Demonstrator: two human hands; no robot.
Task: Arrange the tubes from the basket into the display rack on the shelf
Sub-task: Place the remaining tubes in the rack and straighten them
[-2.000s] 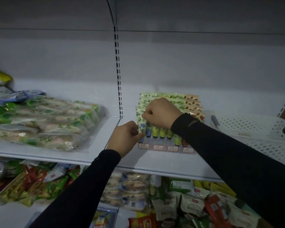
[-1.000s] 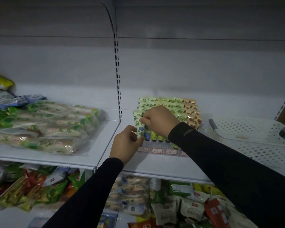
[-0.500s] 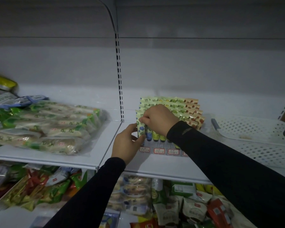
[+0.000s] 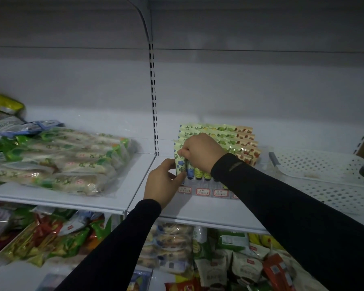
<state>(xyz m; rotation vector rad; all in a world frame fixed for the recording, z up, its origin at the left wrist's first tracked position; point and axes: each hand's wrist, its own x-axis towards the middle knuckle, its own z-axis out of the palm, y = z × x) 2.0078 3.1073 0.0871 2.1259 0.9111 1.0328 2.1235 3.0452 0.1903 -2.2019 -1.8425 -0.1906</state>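
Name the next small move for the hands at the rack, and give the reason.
Probably press the blue-print tube down into the rack's leftmost front slot. The right hand pinches its top, the left hand steadies its base, and it sits above its neighbours.

Rack's price labels (image 4: 202,191) unreadable; front-row tubes (image 4: 200,172) partly behind right hand (image 4: 202,151).

One camera, worn on the head

It looks forward and down, close to the white shelf (image 4: 105,198), with both arms reaching out from below.
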